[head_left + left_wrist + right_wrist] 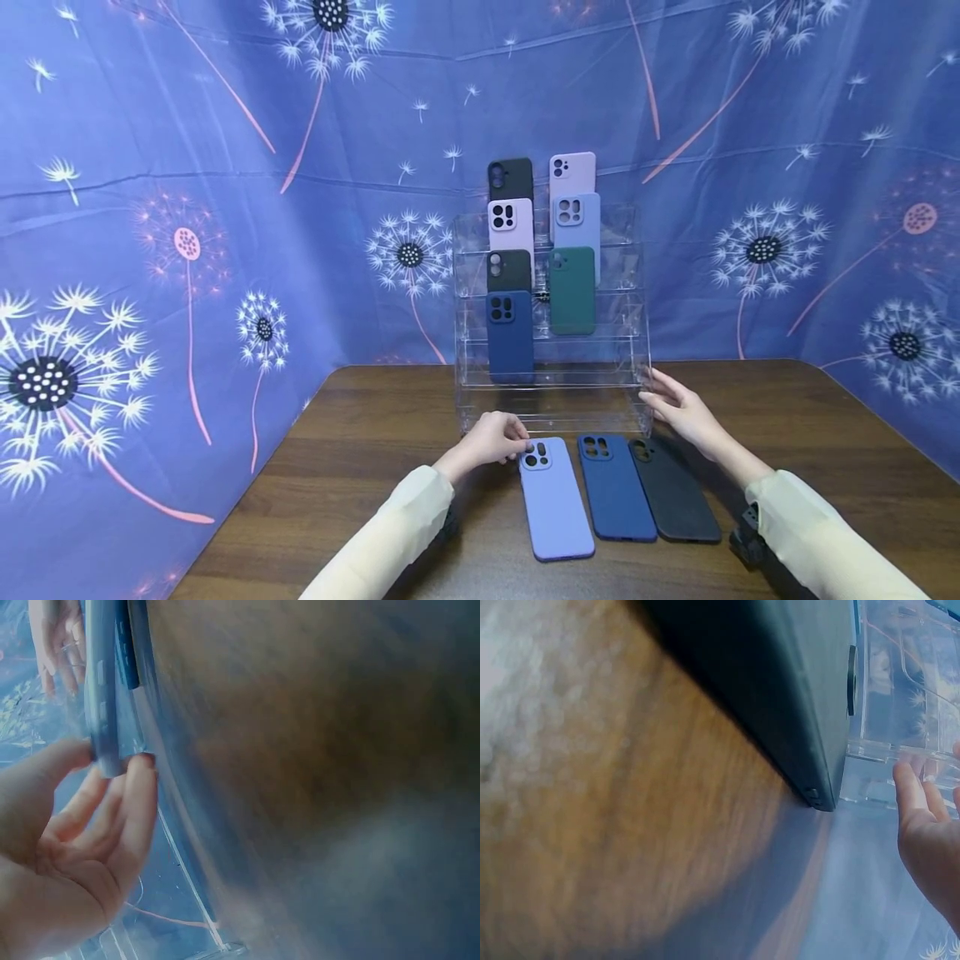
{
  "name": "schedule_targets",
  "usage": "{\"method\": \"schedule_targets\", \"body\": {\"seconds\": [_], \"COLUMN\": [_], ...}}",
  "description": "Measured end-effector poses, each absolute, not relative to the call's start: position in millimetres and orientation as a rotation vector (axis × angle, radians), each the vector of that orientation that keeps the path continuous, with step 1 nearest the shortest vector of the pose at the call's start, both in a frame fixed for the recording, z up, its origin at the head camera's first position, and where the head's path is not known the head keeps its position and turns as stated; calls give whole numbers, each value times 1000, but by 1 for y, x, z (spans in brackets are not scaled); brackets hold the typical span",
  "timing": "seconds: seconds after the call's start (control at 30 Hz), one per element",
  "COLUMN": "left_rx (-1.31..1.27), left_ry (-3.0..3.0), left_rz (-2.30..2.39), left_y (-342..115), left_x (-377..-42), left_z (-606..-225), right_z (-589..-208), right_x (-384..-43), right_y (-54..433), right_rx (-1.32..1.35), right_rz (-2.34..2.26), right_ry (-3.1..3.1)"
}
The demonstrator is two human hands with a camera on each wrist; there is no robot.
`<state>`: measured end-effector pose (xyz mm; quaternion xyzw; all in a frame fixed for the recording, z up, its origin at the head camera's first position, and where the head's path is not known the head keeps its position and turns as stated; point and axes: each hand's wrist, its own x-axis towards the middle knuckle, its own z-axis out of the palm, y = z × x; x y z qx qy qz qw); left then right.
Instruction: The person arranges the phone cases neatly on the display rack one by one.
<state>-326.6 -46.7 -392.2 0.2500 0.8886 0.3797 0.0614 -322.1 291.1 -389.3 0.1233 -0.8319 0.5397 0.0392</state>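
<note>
My left hand (493, 437) pinches the top left corner of a light lavender-blue phone case (557, 504) on the table. In the left wrist view that case (103, 682) appears edge-on between the thumb and fingers. To its right lie a dark blue phone case (618, 496) and a black phone case (677, 496). My right hand (684, 417) is at the lower right side of a clear tiered display rack (585, 375), fingers extended. In the right wrist view the right hand (930, 832) has a fingertip against the clear rack (874, 750).
The rack's left column bears a dark blue case (512, 350), black cases and a pink case (512, 215). Its right column bears a green case (572, 296), a light blue case (585, 229) and a pale pink case (573, 171). A dandelion-print curtain (360, 275) hangs behind the wooden table (360, 442).
</note>
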Motion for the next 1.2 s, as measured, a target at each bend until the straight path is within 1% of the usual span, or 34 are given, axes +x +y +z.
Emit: {"method": "schedule_targets", "body": {"seconds": [0.27, 0.47, 0.87, 1.2], "left_rx": [617, 612, 852, 921], "left_ry": [2499, 2359, 2573, 2711], "left_rz": [1565, 1771, 1740, 1634], "left_y": [-43, -42, -39, -30], "left_x": [-327, -331, -337, -352], "left_z": [-381, -372, -346, -311], "right_z": [-392, -394, -388, -393], "right_x": [-322, -322, -322, -325], "right_y": [293, 292, 292, 292], "right_rx": [373, 361, 374, 355], "right_rz": [1639, 1649, 1658, 1663], "right_ry": [-2566, -2563, -2543, -2553]}}
